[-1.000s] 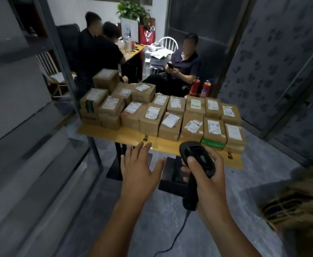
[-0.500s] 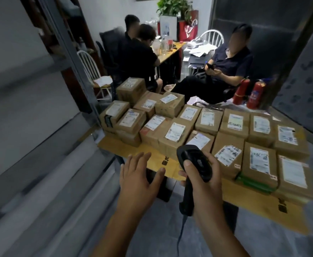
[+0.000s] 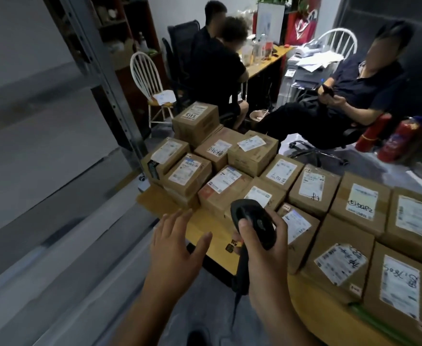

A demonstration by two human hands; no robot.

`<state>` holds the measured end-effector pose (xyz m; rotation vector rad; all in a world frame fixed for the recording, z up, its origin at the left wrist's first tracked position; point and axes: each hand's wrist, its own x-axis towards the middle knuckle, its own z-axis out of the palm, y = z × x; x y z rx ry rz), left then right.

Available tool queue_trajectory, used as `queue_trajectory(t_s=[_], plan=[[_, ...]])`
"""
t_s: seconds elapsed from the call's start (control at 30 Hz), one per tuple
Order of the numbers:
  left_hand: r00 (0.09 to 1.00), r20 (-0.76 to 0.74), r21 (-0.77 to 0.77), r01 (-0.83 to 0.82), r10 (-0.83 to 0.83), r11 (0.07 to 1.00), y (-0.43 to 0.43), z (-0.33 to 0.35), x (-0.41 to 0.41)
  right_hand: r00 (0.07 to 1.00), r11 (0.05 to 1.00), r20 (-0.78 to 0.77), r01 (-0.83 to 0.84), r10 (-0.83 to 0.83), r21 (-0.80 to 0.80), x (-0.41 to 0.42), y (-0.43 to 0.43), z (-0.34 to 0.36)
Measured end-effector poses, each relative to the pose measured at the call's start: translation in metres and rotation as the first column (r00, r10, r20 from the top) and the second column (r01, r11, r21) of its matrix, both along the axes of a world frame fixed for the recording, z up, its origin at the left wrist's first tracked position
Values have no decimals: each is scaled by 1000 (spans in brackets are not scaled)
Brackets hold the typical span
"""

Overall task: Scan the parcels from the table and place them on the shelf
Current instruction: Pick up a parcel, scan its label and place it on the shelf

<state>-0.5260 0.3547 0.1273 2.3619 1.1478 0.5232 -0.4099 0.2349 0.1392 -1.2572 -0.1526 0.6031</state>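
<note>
Gripping scanner (image 3: 253,222) upright, head toward parcels (image 3: 274,186).

Matt cardboard parcels (image 3: 251,164) (paper labels (image 3: 362,202)) sit on a smooth, seemingly wooden table (image 3: 152,199).

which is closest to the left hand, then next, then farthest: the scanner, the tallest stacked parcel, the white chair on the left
1. scanner, just right of the left hand, held in the right hand
2. tallest stacked parcel, far left corner of the table
3. white chair, beyond the table, left side
</note>
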Motion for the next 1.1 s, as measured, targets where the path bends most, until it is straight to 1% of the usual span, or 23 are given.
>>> queue_trajectory(t_s=[0.13, 0.2, 0.33, 0.43, 0.63, 0.73, 0.87, 1.0, 1.1], plan=[[996, 77, -34, 53, -51, 998, 47, -15, 23, 998, 997, 5, 70, -70, -18, 15, 49, -2], [994, 88, -30, 74, -71, 997, 76, -23, 31, 995, 994, 25, 98, -97, -44, 19, 74, -5], [989, 107, -21, 104, -101, 994, 136, -42, 38, 994, 986, 56, 102, -95, -130, 22, 126, -17], [986, 104, -9, 135, -133, 991, 178, -61, 41, 991, 978, 70, 127, -116, -165, 23, 157, -31], [988, 54, -153, 149, -142, 977, 229, -92, 51, 995, 971, 62, 92, -80, -220, 28, 192, -53], [990, 28, -137, 140, -138, 981, 247, -106, 67, 995, 957, 68, 89, -73, -274, 42, 209, -71], [976, -86, -189, 182, -201, 965, 265, -121, 91, 996, 950, 36, 86, -79, -300, 64, 231, -95], [965, -171, -121, 180, -200, 976, 274, -134, 106, 999, 946, 30, 20, -11, -325, 89, 246, -108], [953, -240, -26, 182, -183, 983, 276, -140, 113, 1000, 942, 10, -21, 26, -336, 102, 254, -117]])
